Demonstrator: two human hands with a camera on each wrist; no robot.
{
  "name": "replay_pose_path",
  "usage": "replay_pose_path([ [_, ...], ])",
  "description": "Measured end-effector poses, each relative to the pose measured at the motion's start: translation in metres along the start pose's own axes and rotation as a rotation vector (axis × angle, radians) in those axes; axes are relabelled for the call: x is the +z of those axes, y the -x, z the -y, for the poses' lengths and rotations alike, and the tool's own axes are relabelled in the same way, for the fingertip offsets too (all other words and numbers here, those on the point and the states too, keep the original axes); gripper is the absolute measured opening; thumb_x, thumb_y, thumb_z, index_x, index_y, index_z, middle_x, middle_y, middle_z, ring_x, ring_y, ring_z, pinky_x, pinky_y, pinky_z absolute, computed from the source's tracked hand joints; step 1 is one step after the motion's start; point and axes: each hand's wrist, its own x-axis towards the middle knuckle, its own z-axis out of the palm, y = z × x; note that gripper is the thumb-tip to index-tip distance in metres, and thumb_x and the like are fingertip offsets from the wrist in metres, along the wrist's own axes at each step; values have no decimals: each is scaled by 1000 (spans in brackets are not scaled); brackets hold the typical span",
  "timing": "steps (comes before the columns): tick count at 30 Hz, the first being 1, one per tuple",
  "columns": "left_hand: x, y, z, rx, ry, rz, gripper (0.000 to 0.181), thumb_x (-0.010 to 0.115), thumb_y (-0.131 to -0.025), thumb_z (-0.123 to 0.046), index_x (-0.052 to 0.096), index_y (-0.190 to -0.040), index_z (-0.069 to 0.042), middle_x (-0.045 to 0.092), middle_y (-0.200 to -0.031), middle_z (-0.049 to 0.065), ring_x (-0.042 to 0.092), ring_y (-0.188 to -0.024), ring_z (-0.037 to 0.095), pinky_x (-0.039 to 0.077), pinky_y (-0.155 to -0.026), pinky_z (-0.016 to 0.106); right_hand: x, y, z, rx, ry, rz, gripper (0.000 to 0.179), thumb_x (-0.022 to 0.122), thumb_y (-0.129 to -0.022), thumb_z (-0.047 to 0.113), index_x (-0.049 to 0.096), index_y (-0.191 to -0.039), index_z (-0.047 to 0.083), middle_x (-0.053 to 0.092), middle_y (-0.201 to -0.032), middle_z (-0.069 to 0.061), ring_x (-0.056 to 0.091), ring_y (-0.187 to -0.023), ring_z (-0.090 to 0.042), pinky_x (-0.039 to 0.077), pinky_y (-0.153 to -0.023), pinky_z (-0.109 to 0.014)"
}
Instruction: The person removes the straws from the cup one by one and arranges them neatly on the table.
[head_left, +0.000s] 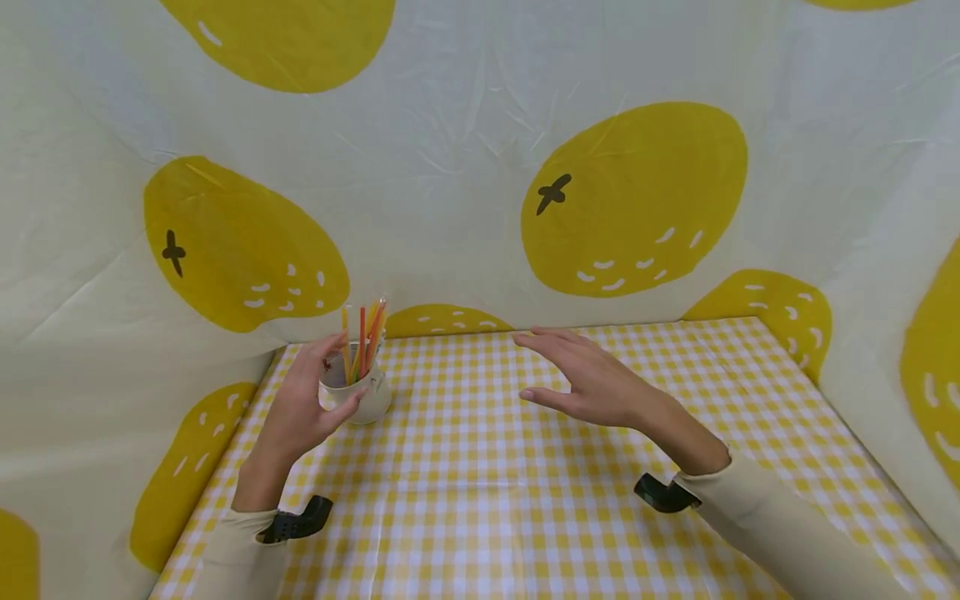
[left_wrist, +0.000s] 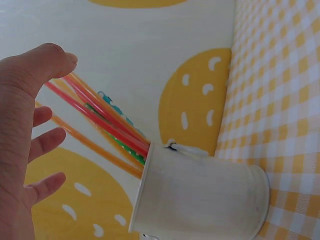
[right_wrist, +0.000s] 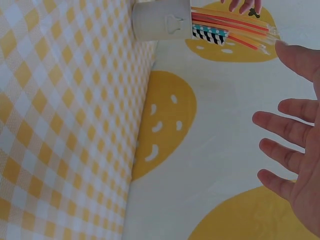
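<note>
A small whitish metal pail (head_left: 372,406) stands upright at the table's far left, with a wire loop on its side. Drinking straws (head_left: 363,342) in orange, yellow and red lean out of it; the wrist views also show patterned ones, such as green dotted and black-striped. My left hand (head_left: 300,408) hovers beside the pail's near left side, thumb and fingers spread apart, partly covering it in the head view. In the left wrist view, no straw (left_wrist: 115,127) is gripped by that hand. My right hand (head_left: 592,385) is held above the table's middle right, fingers extended, holding nothing.
A yellow and white checked cloth (head_left: 465,467) covers the table. Behind it and at both sides hang pale sheets (head_left: 450,208) printed with large yellow fruit. A black wrist device (head_left: 303,521) sticks out at the left cuff, another device (head_left: 666,493) at the right.
</note>
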Motion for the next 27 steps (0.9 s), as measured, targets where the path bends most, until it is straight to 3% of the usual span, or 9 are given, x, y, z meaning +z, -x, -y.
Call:
replay_pose_path([
  [4, 2, 2, 7, -32, 67, -23, 85, 82, -75, 5, 38, -148, 7, 51, -130, 25, 56, -111, 38, 41, -95, 41, 2, -5, 0, -24, -37, -9, 69, 65, -98, 48, 43, -154, 15, 45, -156, -6, 40, -145, -31, 36, -111, -55],
  [6, 4, 4, 11, -68, 87, -34, 88, 83, -72, 10, 38, -148, 8, 51, -129, 25, 56, -107, 37, 41, -96, 40, 3, -8, 1, -31, -61, -13, 67, 65, -98, 47, 45, -153, 15, 47, -155, -5, 41, -144, -31, 37, -111, -55],
  [10, 4, 7, 19, -185, 123, -41, 87, 82, -76, 10, 36, -150, 4, 50, -131, 25, 57, -105, 39, 43, -93, 49, 5, -13, 1, -28, -112, -10, 64, 65, -99, 45, 46, -152, 16, 51, -151, -2, 41, -144, -28, 37, -111, -55],
  [14, 3, 10, 25, -311, 121, -19, 84, 78, -84, 6, 33, -154, -2, 46, -137, 24, 53, -113, 39, 44, -91, 56, 8, -18, 2, -28, -169, -18, 62, 67, -99, 41, 47, -152, 16, 57, -145, 1, 43, -143, -25, 37, -111, -54],
  [19, 1, 11, 36, -406, 133, 14, 75, 73, -89, 4, 37, -155, -6, 44, -138, 26, 47, -119, 44, 46, -89, 62, 12, -29, 4, -31, -252, -28, 58, 68, -99, 34, 49, -150, 14, 64, -137, 0, 49, -138, -23, 43, -103, -50],
  [21, 0, 12, 42, -450, 160, 53, 73, 72, -92, 1, 38, -155, -8, 41, -141, 27, 44, -122, 47, 45, -90, 66, 14, -34, 5, -33, -284, -40, 56, 69, -99, 31, 51, -149, 14, 65, -135, 0, 50, -137, -23, 45, -99, -48],
  [27, -4, 13, 57, -595, 327, 203, 73, 68, -97, -7, 30, -160, -11, 31, -154, 25, 36, -134, 52, 42, -97, 69, 22, -48, 8, -53, -359, -70, 51, 71, -98, 27, 56, -145, 14, 69, -126, 4, 53, -134, -19, 45, -104, -48],
])
